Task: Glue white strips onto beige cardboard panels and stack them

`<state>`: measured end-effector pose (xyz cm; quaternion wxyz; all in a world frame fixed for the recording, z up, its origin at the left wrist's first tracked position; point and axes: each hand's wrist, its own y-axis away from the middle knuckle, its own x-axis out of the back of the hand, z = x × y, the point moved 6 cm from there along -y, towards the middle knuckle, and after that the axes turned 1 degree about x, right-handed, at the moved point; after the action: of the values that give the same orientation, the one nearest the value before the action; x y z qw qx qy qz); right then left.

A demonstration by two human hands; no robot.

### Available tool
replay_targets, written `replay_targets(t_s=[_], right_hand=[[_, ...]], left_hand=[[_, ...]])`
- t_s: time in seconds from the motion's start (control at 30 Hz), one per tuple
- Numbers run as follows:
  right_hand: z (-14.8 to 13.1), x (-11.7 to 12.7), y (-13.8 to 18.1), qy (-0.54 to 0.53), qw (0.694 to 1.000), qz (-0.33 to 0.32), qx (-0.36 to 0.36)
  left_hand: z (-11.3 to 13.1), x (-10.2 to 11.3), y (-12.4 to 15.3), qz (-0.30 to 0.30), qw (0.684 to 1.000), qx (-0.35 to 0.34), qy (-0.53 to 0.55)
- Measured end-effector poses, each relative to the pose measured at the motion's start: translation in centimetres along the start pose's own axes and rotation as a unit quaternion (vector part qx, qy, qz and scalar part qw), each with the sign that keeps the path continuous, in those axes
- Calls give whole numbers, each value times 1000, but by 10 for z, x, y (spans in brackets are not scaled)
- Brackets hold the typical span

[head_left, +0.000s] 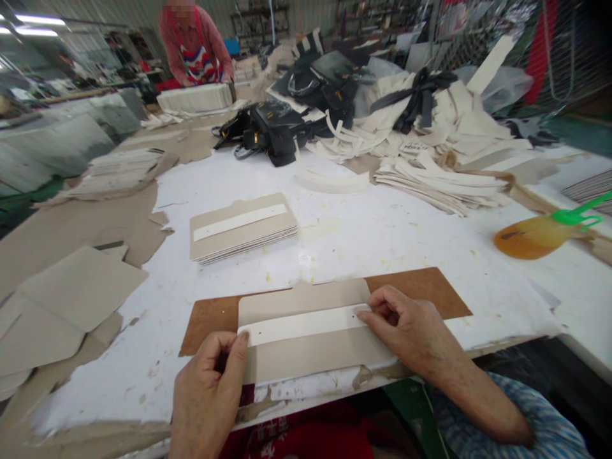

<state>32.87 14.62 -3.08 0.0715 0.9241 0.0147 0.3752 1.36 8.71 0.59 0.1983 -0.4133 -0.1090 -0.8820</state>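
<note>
**Hand Positions on the Strip and Panel**

The left hand (208, 389) rests at the near edge of the surface (382, 242), its thumb and forefinger pressed on the left end of a white strip (303, 324). The right hand (406, 328) lies flat-curled on the right end of the same strip, fingertips bearing down; neither hand encloses anything. The strip runs lengthwise across the middle of a grey card panel (306, 331), and that panel lies on a brown backing board (430, 290), which projects past it on both sides.

Beyond the board, a stack of finished panels (241, 228) sits on the surface, its top panel carrying a white strip. Further right lie piles of white strips (440, 182) and an orange bottle with a green cap (545, 233) on its side. Black bags (272, 131) lie at the far end. A second person (194, 44) stands at the far left behind a pale stack (196, 99).
</note>
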Motion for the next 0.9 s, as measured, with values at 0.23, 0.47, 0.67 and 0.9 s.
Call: replay_targets(t_s=[0.23, 0.47, 0.67, 0.9], right_hand=[[1, 1, 2, -2, 1000, 12, 18], [-5, -2, 2, 65, 997, 8, 43], [-5, -8, 4, 96, 994, -7, 53], [33, -16, -5, 90, 994, -29, 58]], left_hand=[[-10, -2, -6, 1, 1000, -18, -21], [-14, -4, -7, -7, 999, -26, -29], [-15, -3, -6, -2, 998, -63, 28], [0, 4, 16, -22, 957, -260, 128]])
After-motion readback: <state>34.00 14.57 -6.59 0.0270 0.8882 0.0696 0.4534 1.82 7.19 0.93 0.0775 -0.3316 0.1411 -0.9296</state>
